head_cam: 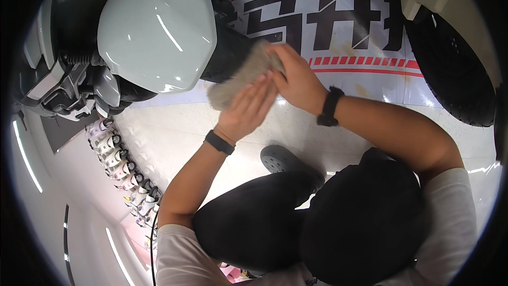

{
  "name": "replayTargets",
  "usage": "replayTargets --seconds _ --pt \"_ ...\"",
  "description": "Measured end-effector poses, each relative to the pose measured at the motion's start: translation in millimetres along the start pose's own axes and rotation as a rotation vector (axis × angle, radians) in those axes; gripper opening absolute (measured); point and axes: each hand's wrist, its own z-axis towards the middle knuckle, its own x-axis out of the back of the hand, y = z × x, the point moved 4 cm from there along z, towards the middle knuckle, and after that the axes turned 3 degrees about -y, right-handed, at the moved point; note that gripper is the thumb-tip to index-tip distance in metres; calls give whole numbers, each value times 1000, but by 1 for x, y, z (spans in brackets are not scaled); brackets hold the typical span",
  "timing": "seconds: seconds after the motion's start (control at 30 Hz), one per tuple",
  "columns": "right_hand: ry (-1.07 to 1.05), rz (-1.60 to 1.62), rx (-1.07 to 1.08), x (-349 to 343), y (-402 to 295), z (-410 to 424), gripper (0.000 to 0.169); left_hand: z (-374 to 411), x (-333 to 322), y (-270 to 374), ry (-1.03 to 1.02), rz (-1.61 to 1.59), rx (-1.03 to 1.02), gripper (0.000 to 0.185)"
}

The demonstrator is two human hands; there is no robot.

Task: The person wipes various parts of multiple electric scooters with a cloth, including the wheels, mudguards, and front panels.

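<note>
Between both hands is a folded grey-brown cloth point(240, 79), a little blurred. My left hand point(251, 105) lies flat against its lower side, with the fingers stretched along it. At the cloth's upper right end, my right hand point(297, 77) grips it between thumb and fingers. Just to the left stands a scooter with a glossy pale grey-white front panel point(158, 31). Beneath that panel a dark part, likely the front tyre point(228, 53), is partly hidden by the cloth. Whether the cloth touches it, I cannot tell.
A printed floor mat point(345, 16) with large black letters and red stripes lies ahead. Another vehicle's black tyre point(452, 67) stands at the right. My clog point(279, 159) rests on the pale tiled floor point(178, 127). Several scooters point(123, 171) line up at the far left.
</note>
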Motion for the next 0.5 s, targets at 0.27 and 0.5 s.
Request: replayTargets --seconds 0.27,0.5 --pt "35 -35 372 16 -60 11 58 1 25 -17 210 -80 133 23" --pt "81 -66 343 -5 -45 28 49 -9 -27 -5 322 -100 371 23"
